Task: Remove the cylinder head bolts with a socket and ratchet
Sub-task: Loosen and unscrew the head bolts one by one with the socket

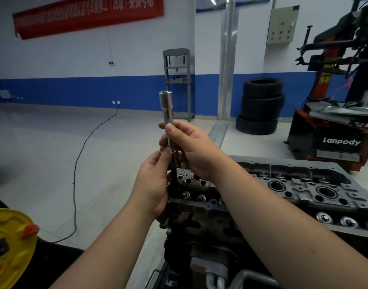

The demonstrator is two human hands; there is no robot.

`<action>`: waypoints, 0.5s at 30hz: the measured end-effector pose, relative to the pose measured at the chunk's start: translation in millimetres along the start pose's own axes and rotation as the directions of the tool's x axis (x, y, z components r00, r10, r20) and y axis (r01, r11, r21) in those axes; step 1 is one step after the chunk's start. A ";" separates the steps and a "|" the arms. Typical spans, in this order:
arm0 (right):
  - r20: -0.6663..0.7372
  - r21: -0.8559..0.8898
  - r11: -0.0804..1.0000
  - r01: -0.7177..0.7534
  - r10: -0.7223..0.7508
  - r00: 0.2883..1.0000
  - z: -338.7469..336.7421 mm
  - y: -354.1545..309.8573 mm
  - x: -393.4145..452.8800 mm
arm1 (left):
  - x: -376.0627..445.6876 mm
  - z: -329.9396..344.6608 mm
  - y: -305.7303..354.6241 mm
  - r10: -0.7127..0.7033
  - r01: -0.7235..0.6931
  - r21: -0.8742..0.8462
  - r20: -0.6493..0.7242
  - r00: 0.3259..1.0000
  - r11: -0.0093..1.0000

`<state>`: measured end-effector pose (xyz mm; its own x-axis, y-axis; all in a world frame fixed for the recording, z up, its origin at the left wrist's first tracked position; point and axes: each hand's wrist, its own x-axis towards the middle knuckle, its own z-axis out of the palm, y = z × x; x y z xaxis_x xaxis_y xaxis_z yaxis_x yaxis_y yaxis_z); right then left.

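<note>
Plainly the weak spot is the joint between the two hands. The left hand is curled round the dark lower end of the tool, thumb up against the shaft, and the right hand pinches the bright extension bar just above it, fingers wrapped across the metal. The socket stands at the top, open mouth up, clear of both hands and above the right fingertips. Whether the pieces are fully clicked together cannot be told, since the fingers cover the join. If they are not seated, I judge the socket or bar could drop off when the tool is turned over toward the engine, and a loose piece could fall into one of the open bores. No ratchet handle can be made out for certain; the dark part in the left hand is mostly hidden.

Just beyond and below the hands lies the cylinder head, its near end directly under the left wrist, stretching away to the right beneath the right forearm. I cannot pick out the head bolts among its holes and round fittings, so a second risk is setting the socket on the wrong fastener, or seating it crooked and rounding the bolt.

Farther off stand stacked tyres by the blue-banded wall, with a red tyre machine to their right.
</note>
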<state>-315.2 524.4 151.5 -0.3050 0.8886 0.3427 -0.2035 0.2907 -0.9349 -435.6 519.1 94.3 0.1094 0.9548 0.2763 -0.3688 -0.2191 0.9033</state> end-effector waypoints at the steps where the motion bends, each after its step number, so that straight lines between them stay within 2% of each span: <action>1: -0.002 0.006 1.000 0.011 -0.011 1.000 -0.1 0.4 0.3 | 0.0 0.1 -0.9 0.016 -0.016 -0.021 -0.003 1.000 1.000; 5: -0.053 -0.007 1.000 0.024 -0.024 0.998 -0.9 2.1 2.7 | -0.1 1.7 -1.2 0.031 -0.031 -0.018 -0.016 0.999 0.999; 9: -0.029 -0.003 1.000 -0.005 0.005 1.000 -1.5 1.7 2.4 | -0.1 -0.2 0.0 -0.031 0.027 0.096 0.032 0.999 0.995; 15: 0.023 0.091 0.996 -0.019 0.017 1.000 -0.4 -0.1 0.7 | 0.3 1.9 -0.6 0.002 -0.002 0.012 0.010 1.000 1.000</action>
<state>-315.0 525.2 151.8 -0.3298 0.8851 0.3285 -0.2811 0.2401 -0.9292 -433.6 519.1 94.5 0.1180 0.9522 0.2816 -0.3583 -0.2237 0.9064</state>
